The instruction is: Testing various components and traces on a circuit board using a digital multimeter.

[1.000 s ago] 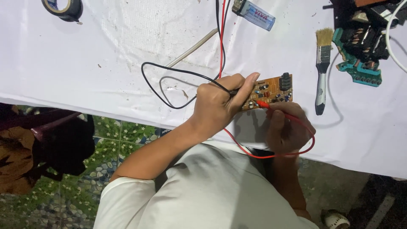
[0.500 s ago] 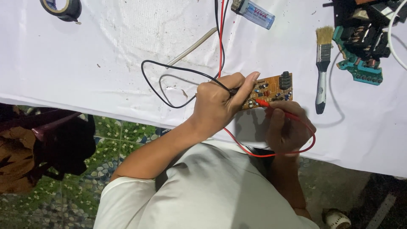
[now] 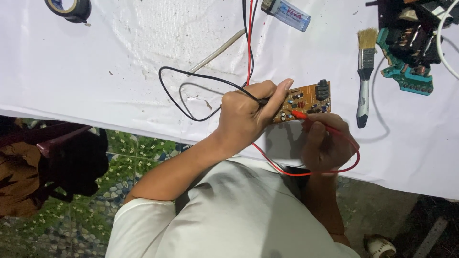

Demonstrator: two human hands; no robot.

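Fingers (image 3: 275, 98) of the left hand (image 3: 246, 114) pinch the black probe (image 3: 262, 101), right hand (image 3: 325, 141) fingers grip the red probe (image 3: 301, 115) on the orange circuit board (image 3: 306, 100) lying just beyond them, where a slipping tip could bridge neighbouring joints.

Single head-worn view, looking steeply down from above the person's shoulders.

The camera faces the near edge of the white-covered desk (image 3: 119, 71) at close range; the person's own torso fills the lower frame, tiled floor (image 3: 138, 153) showing on the left.
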